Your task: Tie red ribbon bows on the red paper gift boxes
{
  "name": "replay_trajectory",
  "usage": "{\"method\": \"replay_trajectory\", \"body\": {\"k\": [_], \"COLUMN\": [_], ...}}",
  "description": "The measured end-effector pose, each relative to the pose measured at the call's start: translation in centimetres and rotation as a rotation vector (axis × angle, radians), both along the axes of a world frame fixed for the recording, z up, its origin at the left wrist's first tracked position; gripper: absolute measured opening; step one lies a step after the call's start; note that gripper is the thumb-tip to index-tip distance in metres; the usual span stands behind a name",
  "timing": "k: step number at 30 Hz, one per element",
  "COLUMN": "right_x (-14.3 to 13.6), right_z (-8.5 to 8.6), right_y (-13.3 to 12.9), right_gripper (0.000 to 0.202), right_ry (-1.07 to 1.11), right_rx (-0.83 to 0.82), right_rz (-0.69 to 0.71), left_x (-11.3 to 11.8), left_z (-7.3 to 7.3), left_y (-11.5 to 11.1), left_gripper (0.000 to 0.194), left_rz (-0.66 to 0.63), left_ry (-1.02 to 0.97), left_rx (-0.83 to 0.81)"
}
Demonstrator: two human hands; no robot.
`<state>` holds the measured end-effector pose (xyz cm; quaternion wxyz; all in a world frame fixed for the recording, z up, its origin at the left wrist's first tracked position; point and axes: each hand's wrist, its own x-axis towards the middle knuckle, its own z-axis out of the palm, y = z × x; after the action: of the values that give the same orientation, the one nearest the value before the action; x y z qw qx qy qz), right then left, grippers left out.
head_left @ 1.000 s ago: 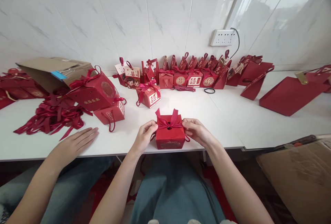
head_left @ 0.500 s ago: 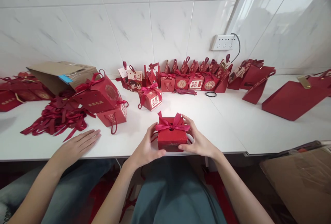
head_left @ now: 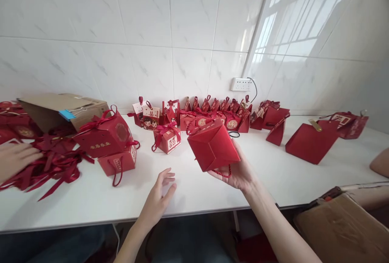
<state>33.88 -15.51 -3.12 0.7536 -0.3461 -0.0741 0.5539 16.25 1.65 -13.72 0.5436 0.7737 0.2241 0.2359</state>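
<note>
My right hand (head_left: pixel 235 169) grips a red gift box (head_left: pixel 212 145) and holds it up, tilted so that its folded bottom faces me. A twisted red cord handle (head_left: pixel 224 172) hangs from the box by my fingers. My left hand (head_left: pixel 159 198) is empty, its fingers apart, just over the white table (head_left: pixel 188 194) near the front edge. Beyond it stands a small red box with a pink bow (head_left: pixel 167 138). The bow of the held box is hidden from me.
Ribbons (head_left: pixel 57 161) lie in a pile at left, with a co-worker's blurred hand (head_left: pixel 18 159) over them. Stacked red boxes (head_left: pixel 105 137) and a cardboard box (head_left: pixel 65 107) stand beside them. Along the wall are several red boxes (head_left: pixel 231 121). A large carton (head_left: pixel 343 222) is at lower right.
My right hand has lifted the bowed box off the table and tipped it, while my left hand let go. The co-worker's hand moved onto the ribbons. My view has tilted up and shifted right.
</note>
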Motion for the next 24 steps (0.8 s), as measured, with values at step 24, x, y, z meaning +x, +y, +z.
{"method": "replay_trajectory", "body": {"k": [24], "right_x": [-3.5], "right_z": [-1.8], "right_y": [-1.9], "right_gripper": [0.092], "right_ry": [-1.62], "right_rx": [-0.052], "right_rz": [-0.36], "left_x": [-0.6], "left_z": [3.9], "left_y": [-1.5], "left_gripper": [0.038], "left_rz": [0.037], "left_ry": [-0.484], "left_rx": [-0.079]}}
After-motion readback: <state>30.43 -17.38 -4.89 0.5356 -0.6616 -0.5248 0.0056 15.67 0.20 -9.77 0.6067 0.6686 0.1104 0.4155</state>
